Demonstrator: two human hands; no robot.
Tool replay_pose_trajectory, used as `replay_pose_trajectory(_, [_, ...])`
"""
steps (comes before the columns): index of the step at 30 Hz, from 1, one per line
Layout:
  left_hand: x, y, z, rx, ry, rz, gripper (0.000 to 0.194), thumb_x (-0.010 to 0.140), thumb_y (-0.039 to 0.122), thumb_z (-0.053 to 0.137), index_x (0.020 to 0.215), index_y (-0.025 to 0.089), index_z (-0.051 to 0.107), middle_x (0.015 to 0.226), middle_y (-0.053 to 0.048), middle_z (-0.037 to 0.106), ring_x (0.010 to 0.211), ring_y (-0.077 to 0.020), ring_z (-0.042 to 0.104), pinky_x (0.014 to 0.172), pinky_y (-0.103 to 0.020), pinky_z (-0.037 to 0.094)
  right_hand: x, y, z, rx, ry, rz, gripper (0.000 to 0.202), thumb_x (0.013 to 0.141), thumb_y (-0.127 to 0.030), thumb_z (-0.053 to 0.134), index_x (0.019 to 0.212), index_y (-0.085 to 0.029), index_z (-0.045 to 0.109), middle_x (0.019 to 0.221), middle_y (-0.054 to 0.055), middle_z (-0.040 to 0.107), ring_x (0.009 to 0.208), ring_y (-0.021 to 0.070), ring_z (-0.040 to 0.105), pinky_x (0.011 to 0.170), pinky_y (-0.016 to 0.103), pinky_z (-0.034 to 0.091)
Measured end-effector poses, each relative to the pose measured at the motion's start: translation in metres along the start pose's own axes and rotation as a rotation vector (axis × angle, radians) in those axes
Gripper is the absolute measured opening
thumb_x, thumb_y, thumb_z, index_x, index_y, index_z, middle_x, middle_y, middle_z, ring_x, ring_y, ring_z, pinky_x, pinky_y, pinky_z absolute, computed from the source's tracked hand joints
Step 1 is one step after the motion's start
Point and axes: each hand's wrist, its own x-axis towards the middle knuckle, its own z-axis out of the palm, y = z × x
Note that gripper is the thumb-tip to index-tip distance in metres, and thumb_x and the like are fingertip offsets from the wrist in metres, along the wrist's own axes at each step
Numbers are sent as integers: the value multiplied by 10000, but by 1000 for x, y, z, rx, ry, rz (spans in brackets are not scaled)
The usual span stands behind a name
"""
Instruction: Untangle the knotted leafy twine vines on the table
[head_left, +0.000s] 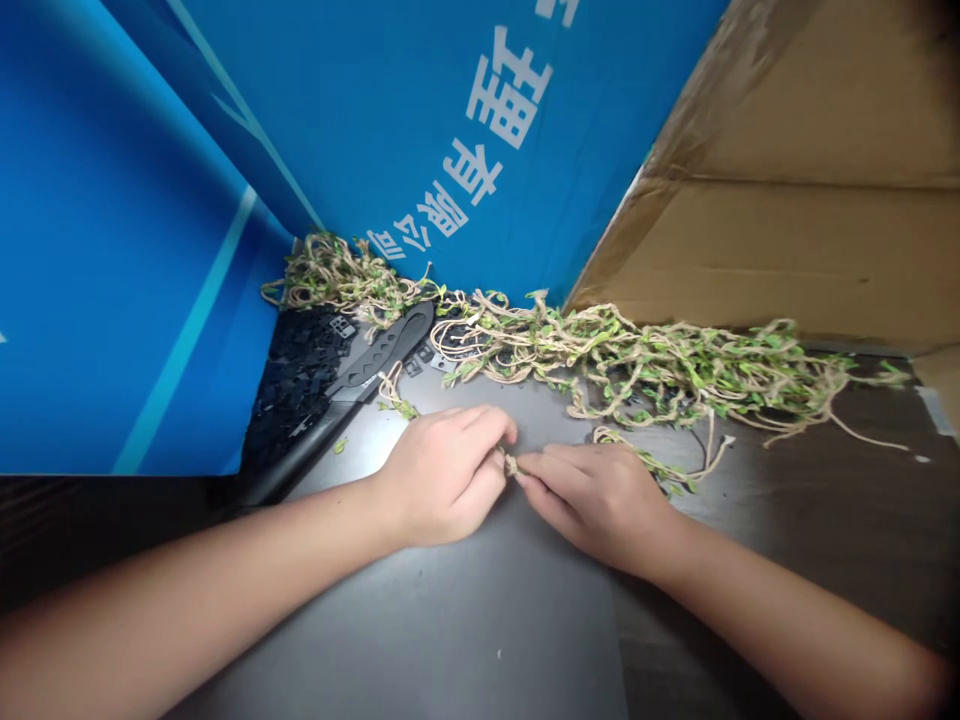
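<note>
My left hand and my right hand meet above the grey mat, both with fingers pinched. Between their fingertips is a short knotted bit of twine with green leaves. One leafy end of twine comes out behind my left hand, and a leafy strand lies past my right hand; whether they join the held piece is hidden. Behind my hands, a long heap of leafy twine garland runs along the back, with a second tangled bunch at the left.
Blue panels with white lettering stand at the back and left. A cardboard sheet rises at the right. A black long-handled object lies beside many small dark pieces. Under my hands is a grey mat on a dark wood-look table.
</note>
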Motion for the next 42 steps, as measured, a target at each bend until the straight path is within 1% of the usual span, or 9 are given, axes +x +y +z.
replay_pose_trajectory(7, [-1,9,1,93,63,156,532,789,228,537,1308,130,476,1175,-144,631,1042,-297,562,909,-466,434,1,1,2,21,15,26,151,1032,-219,525,987,-176,663,742,-4,644,624,118,562,593,288,349])
replay_pose_trajectory(11, [-6,19,5,146,122,272,616,810,201,538,1409,161,397,1277,-158,606,1088,-307,564,978,-520,418,2,1,4,4,53,13,157,1020,-181,515,945,-171,652,749,13,660,615,118,552,595,294,353])
replay_pose_trajectory(16, [-8,20,12,19,12,216,644,851,164,507,1469,186,323,1338,-159,570,1158,-294,568,983,-483,479,1,1,6,-11,63,2,210,1005,-182,522,827,-178,634,695,13,628,620,136,555,606,303,365])
replay_pose_trajectory(19, [-6,16,14,-11,-52,178,585,870,161,507,1437,164,365,1239,-137,618,1072,-268,590,955,-453,499,1,0,6,-23,39,18,239,1007,-192,524,785,-189,611,672,5,607,613,141,543,613,319,361])
replay_pose_trajectory(22, [-3,12,12,-24,-49,144,500,878,151,506,1373,133,441,1113,-111,641,960,-236,590,889,-403,505,1,0,5,-15,9,51,225,1028,-230,524,831,-187,622,723,5,637,649,141,573,629,319,369])
replay_pose_trajectory(27, [1,9,7,-52,-33,86,137,942,170,487,1018,134,595,922,-73,603,847,-191,556,781,-333,473,2,1,0,-6,17,77,150,1017,-252,553,921,-186,647,708,-11,600,631,138,546,607,316,341])
replay_pose_trajectory(30, [3,7,6,-54,-27,71,130,960,188,491,905,134,595,852,-55,570,795,-170,528,742,-311,452,2,0,-3,39,11,93,101,983,-213,557,943,-186,645,718,-12,593,632,138,535,609,312,339])
replay_pose_trajectory(34, [4,6,6,-83,-26,74,125,948,146,492,919,124,611,868,-52,583,803,-154,534,756,-290,445,0,0,-5,68,28,105,85,977,-192,560,959,-183,643,732,-12,585,634,131,520,618,304,345])
replay_pose_trajectory(42, [3,4,4,-198,40,54,124,817,62,505,837,131,606,770,-13,542,693,-115,491,647,-251,399,-4,2,-1,-10,130,93,47,993,-224,640,1024,-191,653,769,-6,616,640,129,505,621,289,359])
